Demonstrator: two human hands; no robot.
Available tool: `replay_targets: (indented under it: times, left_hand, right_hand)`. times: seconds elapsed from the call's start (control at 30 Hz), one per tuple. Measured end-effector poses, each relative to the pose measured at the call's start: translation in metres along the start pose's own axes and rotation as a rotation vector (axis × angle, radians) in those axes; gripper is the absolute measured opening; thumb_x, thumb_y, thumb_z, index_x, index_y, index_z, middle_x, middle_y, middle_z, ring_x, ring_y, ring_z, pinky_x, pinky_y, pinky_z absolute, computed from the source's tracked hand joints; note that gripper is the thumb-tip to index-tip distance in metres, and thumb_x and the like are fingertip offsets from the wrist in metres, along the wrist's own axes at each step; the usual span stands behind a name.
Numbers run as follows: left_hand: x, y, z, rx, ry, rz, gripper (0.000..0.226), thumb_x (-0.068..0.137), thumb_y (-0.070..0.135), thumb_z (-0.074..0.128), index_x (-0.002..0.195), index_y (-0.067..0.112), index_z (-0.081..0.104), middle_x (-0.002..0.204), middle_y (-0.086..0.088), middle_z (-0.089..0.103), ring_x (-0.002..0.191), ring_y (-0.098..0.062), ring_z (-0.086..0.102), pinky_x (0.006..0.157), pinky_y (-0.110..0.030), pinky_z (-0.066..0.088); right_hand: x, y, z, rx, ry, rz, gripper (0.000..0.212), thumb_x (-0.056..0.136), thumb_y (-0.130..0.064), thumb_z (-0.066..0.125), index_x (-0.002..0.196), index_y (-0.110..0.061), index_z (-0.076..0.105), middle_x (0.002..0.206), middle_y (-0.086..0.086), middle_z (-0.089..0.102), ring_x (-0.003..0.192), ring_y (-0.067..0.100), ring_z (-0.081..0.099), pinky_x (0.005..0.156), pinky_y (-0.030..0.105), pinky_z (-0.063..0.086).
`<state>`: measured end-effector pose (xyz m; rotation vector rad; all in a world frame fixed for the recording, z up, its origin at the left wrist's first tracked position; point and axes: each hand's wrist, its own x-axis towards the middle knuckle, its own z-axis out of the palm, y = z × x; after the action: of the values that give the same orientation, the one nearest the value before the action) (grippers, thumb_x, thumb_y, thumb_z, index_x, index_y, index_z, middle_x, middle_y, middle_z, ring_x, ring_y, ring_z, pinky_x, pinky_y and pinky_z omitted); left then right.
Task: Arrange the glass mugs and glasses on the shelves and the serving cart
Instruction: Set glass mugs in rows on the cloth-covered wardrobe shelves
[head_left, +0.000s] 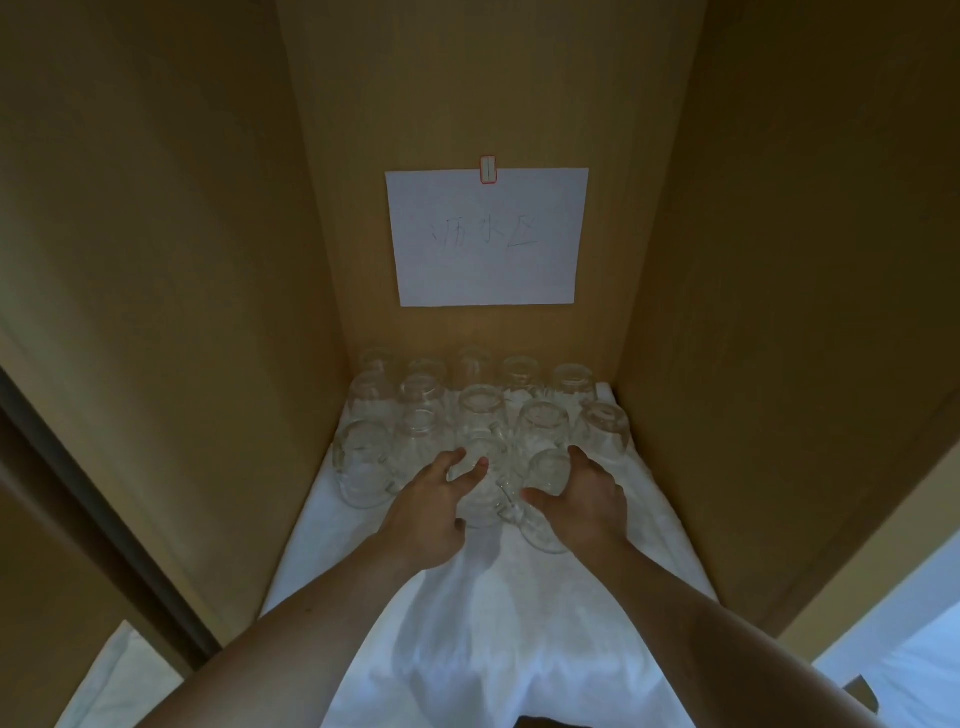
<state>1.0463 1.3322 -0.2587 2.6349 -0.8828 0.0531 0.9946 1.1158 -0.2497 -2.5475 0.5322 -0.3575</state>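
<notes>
The left hand (435, 506) curls its grip round a mug (480, 480) at the front of the group, fingers on the far side of the glass and thumb on the near side. The right hand (582, 499) wraps its grip round a second mug (545, 475) just beside the first, thumb to the front and fingers over the right side. Both mugs appear to stand upside down on the white cloth (493, 623) that covers the shelf (675, 530), with a handle (506, 501) showing between the two hands.

The two held mugs are touching or nearly so, and that handle lies in the gap; lifting both at once could knock glass on glass and chip a rim or handle. The other glasses (478, 405) crowd close behind in rows, so a tilt backward on the lift could clip them and topple a neighbour. The cloth is loose and creased; a dragged mug could pull it and shift the whole group. If the glass is wet, either grip could slip.

On the back wall a paper sign (487, 236) hangs under a red-edged clip (488, 170), with faint handwriting that looks like "沥水区", a draining area
</notes>
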Motion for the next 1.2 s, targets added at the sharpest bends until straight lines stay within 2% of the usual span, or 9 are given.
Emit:
replay_targets:
  times: [0.2,0.37,0.57,0.77,0.87,0.93,1.07,1.2]
  left_hand:
    - [0.002,0.000,0.000,-0.002,0.011,0.010,0.082,0.092,0.015,0.063,0.158,0.040,0.021,0.165,0.004,0.014,0.147,-0.021,0.031,0.110,-0.027,0.041]
    - [0.002,-0.001,0.000,0.032,0.007,0.023,0.083,0.092,0.016,0.064,0.159,0.039,0.020,0.165,0.001,0.016,0.147,-0.023,0.029,0.111,-0.028,0.039]
    - [0.006,-0.002,-0.001,0.067,0.004,0.022,0.083,0.090,0.013,0.063,0.158,0.039,0.023,0.162,0.000,0.021,0.140,-0.024,0.038,0.105,-0.031,0.046]
    - [0.005,0.002,-0.003,0.096,-0.036,-0.010,0.084,0.091,0.020,0.064,0.159,0.040,0.019,0.164,-0.001,0.018,0.144,-0.026,0.033,0.109,-0.034,0.043]
    - [0.005,0.009,-0.008,0.074,-0.046,-0.061,0.081,0.092,0.028,0.064,0.159,0.039,0.020,0.165,0.000,0.018,0.148,-0.026,0.025,0.115,-0.037,0.036]
    - [0.004,0.015,-0.012,0.052,-0.031,-0.095,0.081,0.092,0.031,0.065,0.159,0.036,0.021,0.166,-0.001,0.020,0.150,-0.025,0.021,0.118,-0.038,0.033]
    - [-0.006,0.027,-0.020,0.046,0.016,-0.158,0.081,0.091,0.035,0.065,0.160,0.033,0.022,0.166,-0.003,0.020,0.151,-0.026,0.019,0.118,-0.045,0.032]
    - [-0.027,0.036,-0.029,0.046,0.082,-0.202,0.078,0.091,0.036,0.064,0.159,0.031,0.026,0.166,-0.004,0.021,0.151,-0.027,0.020,0.119,-0.041,0.030]
  right_hand:
    - [0.006,0.003,-0.005,-0.025,-0.031,-0.046,0.096,0.075,-0.064,0.077,0.150,-0.017,0.039,0.141,0.005,0.058,0.127,0.023,0.057,0.099,0.036,0.046]
    - [0.015,-0.002,-0.007,0.114,-0.109,-0.042,0.100,0.069,-0.056,0.085,0.151,-0.019,0.041,0.148,0.003,0.053,0.137,0.022,0.048,0.111,0.038,0.041]
    - [0.019,-0.002,-0.003,0.171,-0.114,-0.003,0.101,0.066,-0.056,0.087,0.150,-0.021,0.043,0.148,0.003,0.053,0.138,0.022,0.047,0.113,0.039,0.040]
    - [0.017,-0.003,-0.002,0.122,-0.177,-0.032,0.102,0.076,-0.057,0.081,0.156,-0.019,0.030,0.156,0.008,0.041,0.141,0.026,0.041,0.112,0.038,0.037]
    - [0.013,-0.003,-0.005,0.017,-0.206,-0.077,0.107,0.079,-0.064,0.074,0.159,-0.019,0.020,0.163,0.012,0.025,0.148,0.030,0.028,0.118,0.041,0.033]
    - [0.008,-0.004,-0.008,-0.055,-0.180,-0.122,0.103,0.082,-0.066,0.069,0.160,-0.023,0.018,0.165,0.011,0.018,0.150,0.031,0.019,0.120,0.043,0.028]
    - [-0.002,-0.010,-0.015,-0.129,-0.138,-0.255,0.092,0.085,-0.064,0.065,0.158,-0.027,0.023,0.164,0.008,0.022,0.148,0.031,0.021,0.117,0.043,0.027]
    - [-0.011,-0.020,-0.018,-0.129,-0.157,-0.345,0.090,0.085,-0.064,0.064,0.158,-0.028,0.024,0.164,0.007,0.022,0.148,0.030,0.021,0.119,0.042,0.025]
